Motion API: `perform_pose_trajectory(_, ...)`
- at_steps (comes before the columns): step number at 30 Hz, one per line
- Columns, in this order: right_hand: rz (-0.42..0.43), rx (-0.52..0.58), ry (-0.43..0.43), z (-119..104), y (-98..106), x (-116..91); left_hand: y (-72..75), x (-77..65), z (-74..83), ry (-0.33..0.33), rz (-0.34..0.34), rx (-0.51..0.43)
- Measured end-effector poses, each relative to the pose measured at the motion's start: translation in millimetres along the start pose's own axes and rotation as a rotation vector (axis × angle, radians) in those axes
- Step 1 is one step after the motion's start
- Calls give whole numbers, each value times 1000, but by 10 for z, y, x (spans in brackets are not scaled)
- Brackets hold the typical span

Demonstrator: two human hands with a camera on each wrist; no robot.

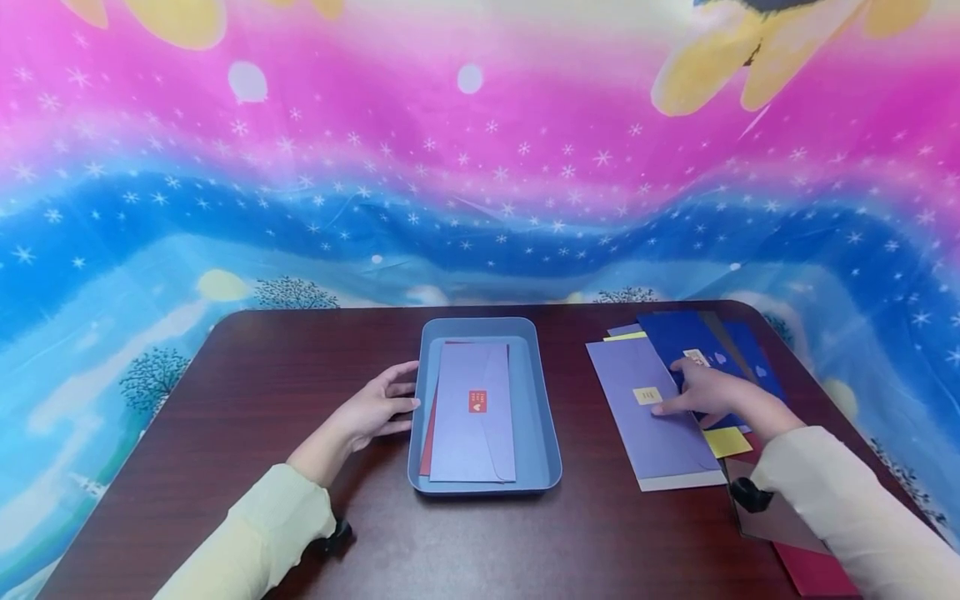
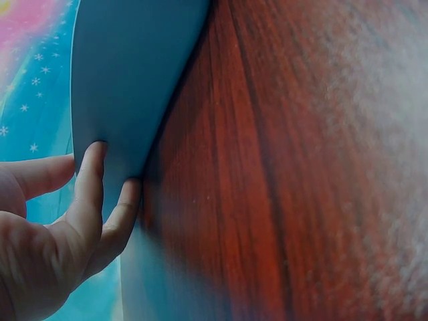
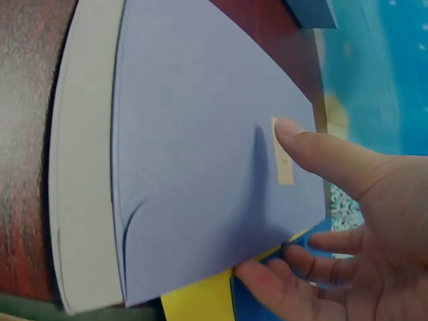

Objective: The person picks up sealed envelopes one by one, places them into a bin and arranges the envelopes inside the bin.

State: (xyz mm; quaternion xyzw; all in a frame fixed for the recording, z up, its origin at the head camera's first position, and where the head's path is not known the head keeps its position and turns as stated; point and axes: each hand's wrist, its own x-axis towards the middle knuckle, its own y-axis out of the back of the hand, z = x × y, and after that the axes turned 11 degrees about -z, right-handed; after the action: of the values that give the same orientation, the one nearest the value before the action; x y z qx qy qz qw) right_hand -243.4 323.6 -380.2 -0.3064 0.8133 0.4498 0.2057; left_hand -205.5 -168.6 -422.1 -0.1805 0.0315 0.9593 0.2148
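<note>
"So, right hand [image 1: 711, 390] first: how does it lie?"

"Thumb over the cream label [image 1: 646, 396] of a lilac envelope [image 1: 660, 442], fingers bent along its edge. Whether the pinch is closed, I cannot tell. That envelope lies at the right side of the table [image 1: 225, 400], overlapping others."

"And the left hand [image 1: 375, 408]?"

"Fingers spread, resting against the outer left wall of the grey-blue tray [image 1: 552, 450]. No grip that I can see."

"Progress?"

"Partial, by my judgement. Inside the tray: a second lilac envelope [image 1: 468, 450], flat over a red envelope [image 1: 428, 442] that shows along its left side. Anything deeper is hidden. Outside: the lilac one at the right hand, blue envelopes [image 1: 663, 333], a yellow envelope [image 1: 729, 442], a brownish-grey envelope [image 1: 776, 500] and, nearest us, a crimson envelope [image 1: 813, 573]. More show outside than in; overlap prevents an exact count."

"Writing?"

"In the tray, a red label [image 1: 477, 402] with a white heart and small pale lettering, turned sideways; too small to read with certainty. The cream label bears dark marks, illegible from here. On the blue, a pale label [image 1: 696, 357] with dark print, also unreadable, and a pink mark [image 1: 720, 358]. No brand name made out."
</note>
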Motion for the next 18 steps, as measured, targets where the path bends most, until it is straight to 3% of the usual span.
perform_pose_trajectory(10,56,-107,-108,-146,-136,118,-2,-3,5,3,-2,-3)
perform_pose_trajectory(18,54,-93,-103,-134,-131,128,2,-5,2,2,0,-10)
